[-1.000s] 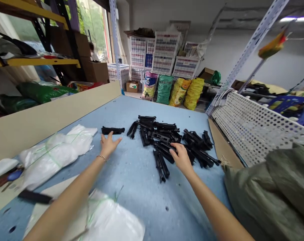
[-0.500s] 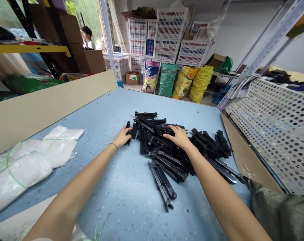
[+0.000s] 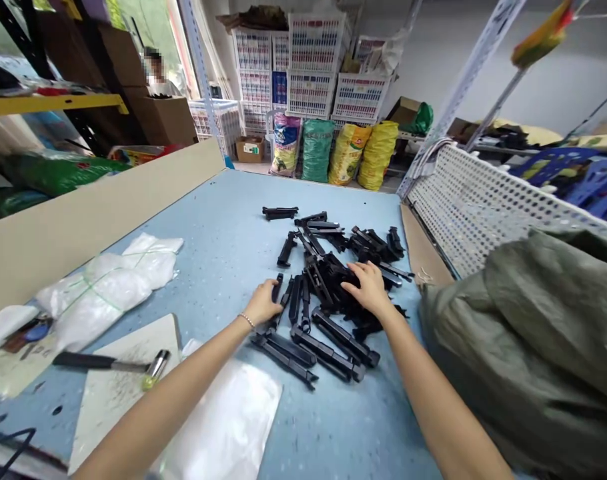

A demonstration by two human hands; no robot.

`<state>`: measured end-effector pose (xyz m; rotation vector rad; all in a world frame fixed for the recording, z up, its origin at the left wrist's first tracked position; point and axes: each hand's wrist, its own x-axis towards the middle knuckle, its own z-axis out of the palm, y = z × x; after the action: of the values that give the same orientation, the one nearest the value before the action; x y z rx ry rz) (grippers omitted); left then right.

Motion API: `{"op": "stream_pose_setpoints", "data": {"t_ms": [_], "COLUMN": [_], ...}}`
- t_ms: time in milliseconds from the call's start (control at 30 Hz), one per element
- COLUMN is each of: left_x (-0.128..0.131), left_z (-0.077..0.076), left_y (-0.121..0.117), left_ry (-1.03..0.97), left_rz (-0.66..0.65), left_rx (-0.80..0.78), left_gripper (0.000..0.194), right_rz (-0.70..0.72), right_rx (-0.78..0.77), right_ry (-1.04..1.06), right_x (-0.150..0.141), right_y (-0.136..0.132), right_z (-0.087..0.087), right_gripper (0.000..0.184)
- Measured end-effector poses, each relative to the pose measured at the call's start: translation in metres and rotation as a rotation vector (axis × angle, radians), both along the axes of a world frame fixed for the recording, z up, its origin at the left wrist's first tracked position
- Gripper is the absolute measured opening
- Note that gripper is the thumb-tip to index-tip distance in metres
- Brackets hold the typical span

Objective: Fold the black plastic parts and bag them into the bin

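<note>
Long, narrow black plastic parts [image 3: 336,357] lie in a loose heap on a blue tabletop [image 3: 223,233]. At the heap's left edge, my left hand [image 3: 263,305] has its fingers curled around one upright black part [image 3: 277,287]. My right hand [image 3: 369,288] rests on the heap's right side with thumb and fingers apart; whether its fingertips grip a part is hidden. A few parts lie a little away from the heap, among them a pair [image 3: 280,213] toward the back and one [image 3: 286,249] on the left.
To the left lie a hammer [image 3: 111,362], a pale board [image 3: 103,400] and tied clear plastic bags [image 3: 98,287]. A white bag [image 3: 228,427] is near my left forearm. A grey-green sack [image 3: 523,353] stands right, before a perforated white panel [image 3: 483,200]. A person [image 3: 158,73] is beyond.
The view has swung right and down, bringing the hammer and more of the sack into sight. The black parts lie more spread out, and both hands are nearer to me on the table.
</note>
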<state>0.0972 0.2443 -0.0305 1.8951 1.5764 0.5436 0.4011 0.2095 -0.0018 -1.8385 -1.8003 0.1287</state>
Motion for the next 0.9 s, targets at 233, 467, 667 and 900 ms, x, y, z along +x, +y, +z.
{"op": "stream_pose_setpoints", "data": {"t_ms": [233, 467, 667, 900], "left_x": [-0.023, -0.001, 0.014, -0.002], "left_z": [0.030, 0.074, 0.064, 0.056], "left_y": [-0.049, -0.193, -0.292, -0.312], "left_ry": [-0.016, -0.308, -0.953, -0.921], "left_rz": [0.130, -0.139, -0.106, -0.137], "left_rx": [-0.044, 0.147, -0.462, -0.604], "left_gripper": [0.044, 0.041, 0.055, 0.046], "right_rz": [0.135, 0.063, 0.076, 0.126], "right_rx": [0.082, 0.035, 0.082, 0.181], "right_ry": [0.521, 1.443, 1.481, 0.737], "right_x": [-0.068, -0.140, -0.179, -0.159], "right_y": [-0.111, -0.179, -0.224, -0.269], "right_z": [0.020, 0.029, 0.021, 0.009], "right_gripper": [0.035, 0.048, 0.035, 0.052]}}
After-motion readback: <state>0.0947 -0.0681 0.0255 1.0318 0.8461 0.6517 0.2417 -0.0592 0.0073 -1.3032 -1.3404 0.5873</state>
